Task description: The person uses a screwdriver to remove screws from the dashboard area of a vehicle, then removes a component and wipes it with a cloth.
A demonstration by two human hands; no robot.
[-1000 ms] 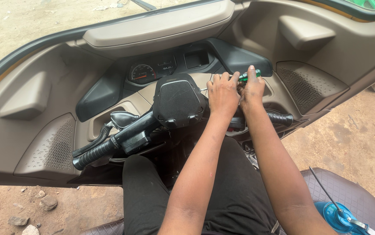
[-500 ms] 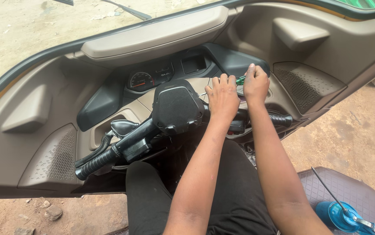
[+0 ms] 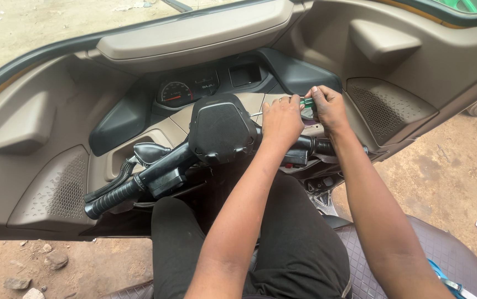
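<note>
Two hands are busy up at the dashboard (image 3: 139, 119) of this small three-wheeled car, just past the black handlebar (image 3: 155, 171). Your right hand (image 3: 330, 108) is wrapped shut around the green handle of a screwdriver (image 3: 305, 102), and the thin metal shaft pokes out to the left, toward your other hand. Your left hand (image 3: 281, 119) is curled over the shaft near its tip, with the fingers (image 3: 294, 99) bent down on it; you cannot tell if they pinch it tight or only steady it. The tip itself is hidden under that hand, so you cannot see what it sits in. Here is what might go wrong, as a guess: if you push hard and the tip jumps out, it could slide and scratch the tan panel (image 3: 271, 101), or poke your left fingers, because they lie right beside the point. A tilted screwdriver could also chew up the screw head. The round gauge (image 3: 176, 93) sits off to the left, well apart from the tool. Your knees, in black trousers (image 3: 299, 249), are under the handlebar.
</note>
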